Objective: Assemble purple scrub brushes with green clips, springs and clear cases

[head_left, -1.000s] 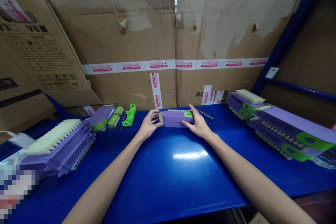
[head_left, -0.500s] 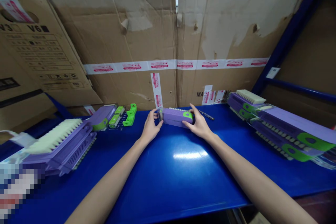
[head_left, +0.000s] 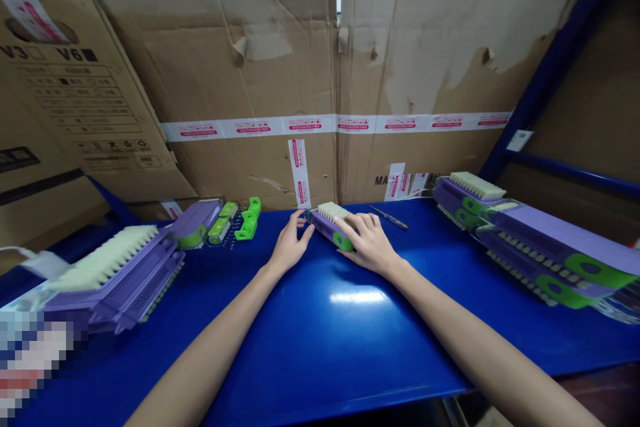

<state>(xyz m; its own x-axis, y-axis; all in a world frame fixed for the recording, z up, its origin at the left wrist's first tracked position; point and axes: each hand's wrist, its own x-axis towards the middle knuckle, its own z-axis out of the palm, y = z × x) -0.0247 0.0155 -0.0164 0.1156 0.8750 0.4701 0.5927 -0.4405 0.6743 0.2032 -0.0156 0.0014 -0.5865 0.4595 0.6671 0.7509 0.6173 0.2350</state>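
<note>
A purple brush unit (head_left: 327, 228) with cream bristles facing up and a green end sits low over the blue table, slanting toward me on its right side. My right hand (head_left: 367, 240) wraps over its bristles and green end, fingers closed on it. At the far, see-through end, my left hand (head_left: 290, 243) has its thumb and fingertips around the tip; the contact there is partly hidden. Behind my right hand lies a thin dark screwdriver-like tool (head_left: 393, 218) on the table.
Stacked purple brush units (head_left: 560, 240) stand on the right, more (head_left: 115, 273) on the left. Left of my hands are a bright green bracket (head_left: 249, 219), green-and-clear parts (head_left: 223, 223) and small scattered screws (head_left: 230, 239). Cardboard (head_left: 250, 167) walls the back of the blue table (head_left: 310, 353).
The brush unit has been rolled so its bristles face up, and its green end has swung toward me. My right hand has shifted over its top; my left has barely moved.
</note>
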